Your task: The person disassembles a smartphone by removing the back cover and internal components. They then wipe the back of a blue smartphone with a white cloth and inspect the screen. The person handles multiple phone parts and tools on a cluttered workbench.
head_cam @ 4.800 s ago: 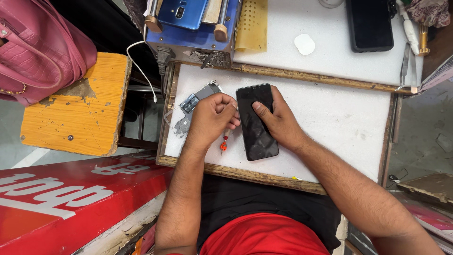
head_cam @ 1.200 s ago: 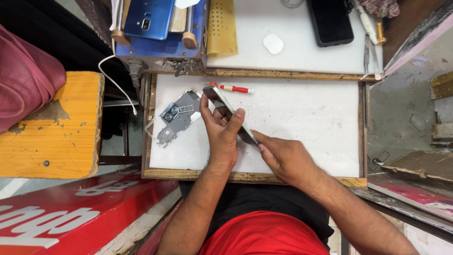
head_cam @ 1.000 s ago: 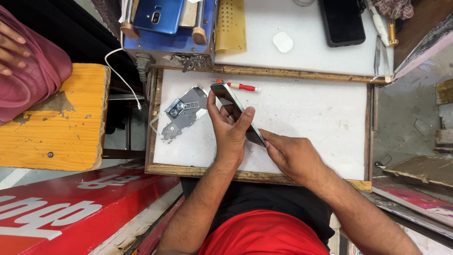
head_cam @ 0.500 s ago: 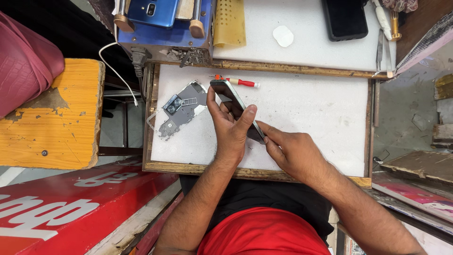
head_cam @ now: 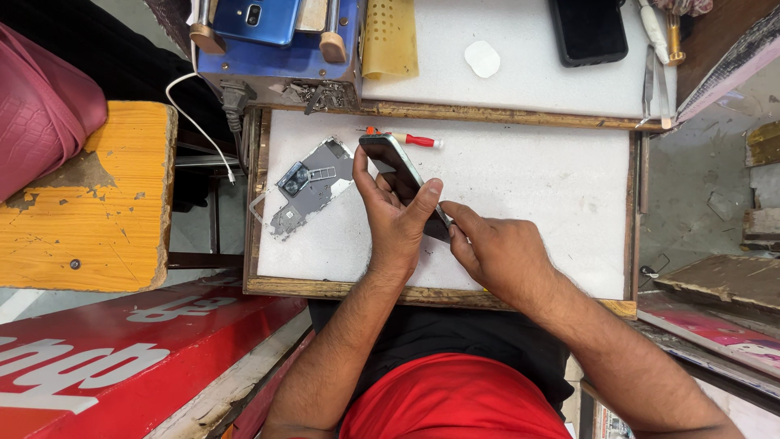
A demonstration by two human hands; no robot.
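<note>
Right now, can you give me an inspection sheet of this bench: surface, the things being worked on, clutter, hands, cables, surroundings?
Surface: white work board in a wooden frame, with small dark specks.
Job's things: dark phone tilted up on edge; grey phone back frame lying flat to its left.
Clutter: red-handled screwdriver beside the phone's top end; blue phone on a blue machine; black phone, yellow perforated pad, tweezers on the rear shelf.
Hands: left hand grips the dark phone; right hand touches its lower end.
Cables: white cable hanging off the machine's left side.
Surroundings: worn yellow stool, pink bag, red signboard.
</note>
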